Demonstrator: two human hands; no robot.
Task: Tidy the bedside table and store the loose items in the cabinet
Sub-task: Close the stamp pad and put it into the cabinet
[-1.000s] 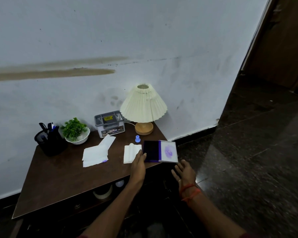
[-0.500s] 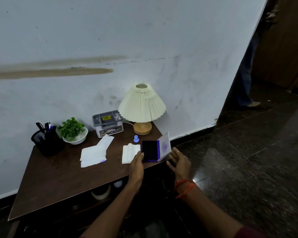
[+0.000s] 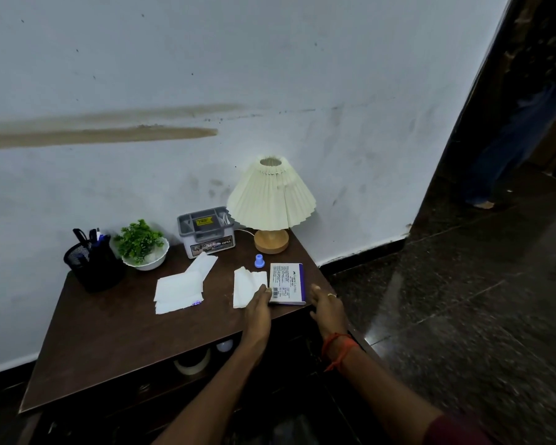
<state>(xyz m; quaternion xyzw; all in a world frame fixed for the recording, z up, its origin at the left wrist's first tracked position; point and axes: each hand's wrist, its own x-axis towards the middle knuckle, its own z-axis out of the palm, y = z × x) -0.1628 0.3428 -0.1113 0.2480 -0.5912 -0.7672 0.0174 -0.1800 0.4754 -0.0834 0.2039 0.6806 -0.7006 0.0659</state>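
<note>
On the brown worktop (image 3: 116, 332) there is one of most things. One lamp (image 3: 270, 194) with a pleated cream shade stands at the back right. One grey box (image 3: 206, 232) sits just left of it, against the wall. One plant (image 3: 140, 240) in a white bowl comes next. One black mesh pen pot (image 3: 93, 264) with several pens in it stands at the far left. One small blue cap (image 3: 259, 261) stands upright in front of the lamp's base.

There are two lots of white tissue. The larger tissue pile (image 3: 180, 289) lies in the middle. The smaller tissue (image 3: 247, 284) lies just beside the ink pad (image 3: 288, 282), which is the only one.

The pad lies flat and shut near the worktop's front right corner. Its white printed lid faces up and a purple edge shows along the right and near sides.

The left hand (image 3: 259, 305) reaches over the front edge. Its fingers lie fairly straight, with the tips resting on the pad's near left corner and on the tissue next to it. It has nothing in its grip.

The right hand (image 3: 326, 306) is just right of the pad, at the corner of the worktop. Its fingers are loose and open, apart from the pad, and hold nothing. It has a ring (image 3: 332, 295) on one finger and a red thread (image 3: 336, 346) at the wrist.

On the shelf under the worktop are one tape roll (image 3: 191, 364) and one small white round thing (image 3: 224, 345).
</note>
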